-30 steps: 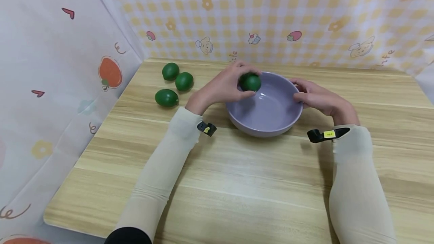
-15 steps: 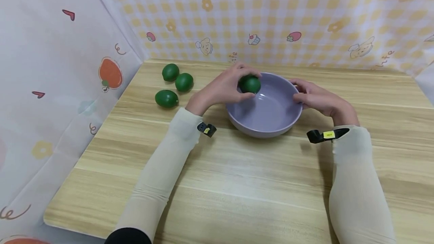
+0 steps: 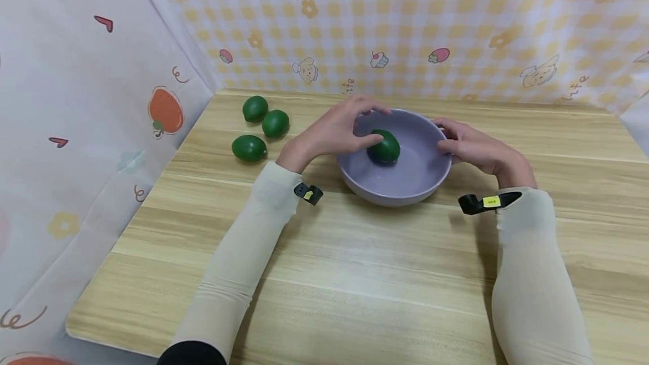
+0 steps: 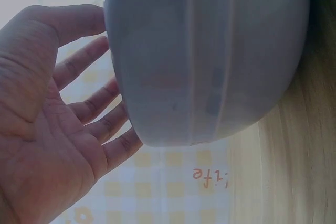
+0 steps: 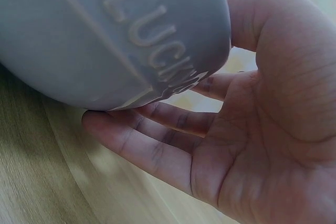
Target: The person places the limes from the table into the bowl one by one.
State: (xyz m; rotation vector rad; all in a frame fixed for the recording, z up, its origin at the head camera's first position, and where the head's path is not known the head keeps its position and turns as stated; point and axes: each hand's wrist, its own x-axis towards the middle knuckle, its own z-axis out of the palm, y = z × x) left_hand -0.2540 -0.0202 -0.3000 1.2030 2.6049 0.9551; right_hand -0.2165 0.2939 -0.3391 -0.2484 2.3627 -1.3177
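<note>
Lying in the purple bowl (image 3: 418, 156) is one green lime (image 3: 388, 151), the left hand (image 3: 338, 130) spread at the bowl's left side! The right hand (image 3: 479, 148) pinches its right edge; three more limes (image 3: 249, 148) sit far left on the wooden table (image 3: 345, 263).

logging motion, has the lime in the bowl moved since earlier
Yes: in the head view, the lime sits lower and slightly right against the cupcake print.
</note>
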